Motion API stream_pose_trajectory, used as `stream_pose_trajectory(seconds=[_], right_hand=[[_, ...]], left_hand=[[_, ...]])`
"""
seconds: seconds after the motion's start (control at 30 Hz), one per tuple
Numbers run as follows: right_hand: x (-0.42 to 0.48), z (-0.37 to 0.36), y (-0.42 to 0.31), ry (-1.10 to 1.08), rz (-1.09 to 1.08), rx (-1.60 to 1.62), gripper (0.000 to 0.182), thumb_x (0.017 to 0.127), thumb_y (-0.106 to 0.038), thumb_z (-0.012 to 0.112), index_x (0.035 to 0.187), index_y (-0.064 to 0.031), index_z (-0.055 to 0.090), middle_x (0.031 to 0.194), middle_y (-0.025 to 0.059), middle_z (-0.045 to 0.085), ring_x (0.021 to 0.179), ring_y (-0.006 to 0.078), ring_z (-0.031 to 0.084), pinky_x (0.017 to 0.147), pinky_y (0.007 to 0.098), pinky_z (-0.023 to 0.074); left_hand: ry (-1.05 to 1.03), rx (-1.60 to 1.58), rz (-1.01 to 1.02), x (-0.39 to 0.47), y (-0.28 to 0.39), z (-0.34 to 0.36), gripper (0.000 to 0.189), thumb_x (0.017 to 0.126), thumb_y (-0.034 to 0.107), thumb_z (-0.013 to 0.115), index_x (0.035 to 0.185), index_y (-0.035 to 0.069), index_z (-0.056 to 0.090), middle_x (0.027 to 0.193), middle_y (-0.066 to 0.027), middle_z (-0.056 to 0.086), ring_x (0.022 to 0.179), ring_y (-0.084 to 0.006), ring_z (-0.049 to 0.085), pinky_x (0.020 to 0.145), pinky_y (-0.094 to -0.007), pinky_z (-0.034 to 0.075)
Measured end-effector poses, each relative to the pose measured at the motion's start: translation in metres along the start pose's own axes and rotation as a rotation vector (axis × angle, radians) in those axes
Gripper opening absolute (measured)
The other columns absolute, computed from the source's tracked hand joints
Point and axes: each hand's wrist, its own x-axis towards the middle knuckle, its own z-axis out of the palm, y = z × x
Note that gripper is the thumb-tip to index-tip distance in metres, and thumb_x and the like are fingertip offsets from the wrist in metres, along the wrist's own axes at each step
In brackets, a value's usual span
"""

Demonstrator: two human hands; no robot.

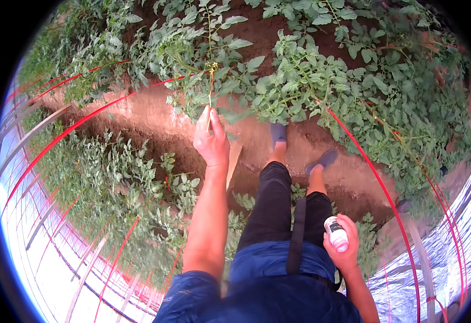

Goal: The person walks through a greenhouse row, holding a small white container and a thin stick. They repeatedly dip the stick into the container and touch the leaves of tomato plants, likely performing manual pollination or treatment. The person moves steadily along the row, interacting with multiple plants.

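Extended over the soil path, my left hand [212, 139] pinches a thin light-coloured stick [210, 97] between thumb and fingertips. The stick's far end is at a small cluster of yellow flowers [212, 68] on a tomato plant [215, 40]; whether it touches them I cannot tell. Near my right hip, my right hand [346, 244] is closed around a small white bottle [336, 234] with a dark label and a pinkish end. The bottle is held tilted, and part of it is hidden by my fingers.
Leafy tomato plants [332, 76] grow ahead and on both sides of the bare soil path [251, 133] where I stand. Red strings [364, 155] run up from the plants at left and right. Wooden poles [33, 135] stand at the left, and reflective sheeting [400, 278] lies at the lower right.
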Motion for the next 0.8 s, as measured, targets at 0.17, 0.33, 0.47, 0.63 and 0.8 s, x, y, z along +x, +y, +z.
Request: stream_pose_trajectory(seconds=[0.17, 0.33, 0.47, 0.63, 0.8], right_hand=[[0.000, 0.000, -0.002, 0.004, -0.006, -0.008, 0.060, 0.074, -0.003, 0.084, 0.129, -0.0047, 0.058, 0.129, 0.0205, 0.063, 0.114, 0.0382, 0.066, 0.098, 0.0448, 0.0547], [-0.001, -0.003, -0.004, 0.001, -0.024, -0.029, 0.060, 0.074, -0.003, 0.084, 0.128, -0.0045, 0.058, 0.129, 0.0208, 0.063, 0.113, 0.0387, 0.066, 0.098, 0.0454, 0.0546], [-0.005, -0.002, -0.004, 0.006, -0.003, -0.029, 0.060, 0.075, -0.003, 0.084, 0.129, -0.0044, 0.058, 0.129, 0.0208, 0.063, 0.112, 0.0386, 0.066, 0.098, 0.0456, 0.0544], [-0.004, 0.000, -0.005, -0.004, -0.036, -0.048, 0.061, 0.074, -0.003, 0.084, 0.129, -0.0044, 0.057, 0.130, 0.0206, 0.062, 0.114, 0.0384, 0.066, 0.099, 0.0453, 0.0540], [0.001, 0.004, -0.012, -0.042, -0.030, -0.072, 0.061, 0.074, -0.001, 0.083, 0.130, -0.0048, 0.058, 0.131, 0.0204, 0.062, 0.116, 0.0378, 0.065, 0.100, 0.0445, 0.0537]], left_hand=[[-0.082, -0.064, -0.128, -0.001, 0.009, -0.007, 0.022, 0.101, 0.013, 0.068, 0.117, 0.000, 0.074, 0.107, -0.0147, 0.076, 0.094, -0.0288, 0.074, 0.082, -0.0376, 0.060], [-0.051, -0.040, 0.007, -0.016, -0.002, -0.012, 0.026, 0.105, 0.018, 0.065, 0.124, 0.003, 0.072, 0.096, -0.0100, 0.076, 0.068, -0.0143, 0.071, 0.063, -0.0295, 0.057], [-0.116, -0.046, 0.027, -0.033, 0.003, -0.030, 0.023, 0.104, 0.013, 0.065, 0.123, 0.001, 0.072, 0.102, -0.0122, 0.076, 0.077, -0.0193, 0.073, 0.069, -0.0301, 0.058], [-0.117, -0.088, 0.012, -0.052, 0.009, -0.043, 0.022, 0.101, 0.009, 0.067, 0.120, 0.001, 0.073, 0.107, -0.0146, 0.076, 0.090, -0.0256, 0.075, 0.080, -0.0342, 0.059], [-0.137, -0.174, -0.019, -0.053, 0.009, -0.040, 0.020, 0.101, 0.009, 0.068, 0.118, -0.001, 0.073, 0.103, -0.0156, 0.075, 0.089, -0.0257, 0.074, 0.077, -0.0349, 0.059]])
